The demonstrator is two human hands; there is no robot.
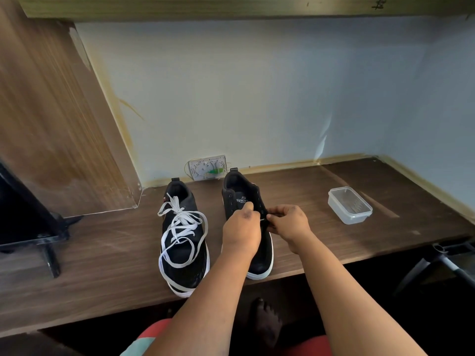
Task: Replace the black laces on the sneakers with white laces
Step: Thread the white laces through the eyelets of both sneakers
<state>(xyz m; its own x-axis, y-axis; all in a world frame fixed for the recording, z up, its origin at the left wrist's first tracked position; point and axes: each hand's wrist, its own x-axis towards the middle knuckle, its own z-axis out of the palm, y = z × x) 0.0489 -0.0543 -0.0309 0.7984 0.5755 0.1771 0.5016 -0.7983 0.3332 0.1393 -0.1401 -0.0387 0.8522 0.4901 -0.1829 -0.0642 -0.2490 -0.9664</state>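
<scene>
Two black sneakers with white soles stand side by side on the wooden desk, toes toward me. The left sneaker (pixel 183 242) carries a white lace (pixel 180 224) threaded through its eyelets, with long loose ends looping over the toe. The right sneaker (pixel 246 201) shows bare upper eyelets. My left hand (pixel 241 229) rests over its middle, fingers curled at the eyelets. My right hand (pixel 288 222) pinches a thin dark lace end (pixel 264 220) at the shoe's right eyelet row. What my left fingers hold is hidden.
A clear plastic container (pixel 350 205) sits on the desk (pixel 102 253) to the right. A white wall socket plate (pixel 207 167) is behind the shoes. A black stand (pixel 38 227) occupies the left. A chair base (pixel 442 258) is at the right, below the desk edge.
</scene>
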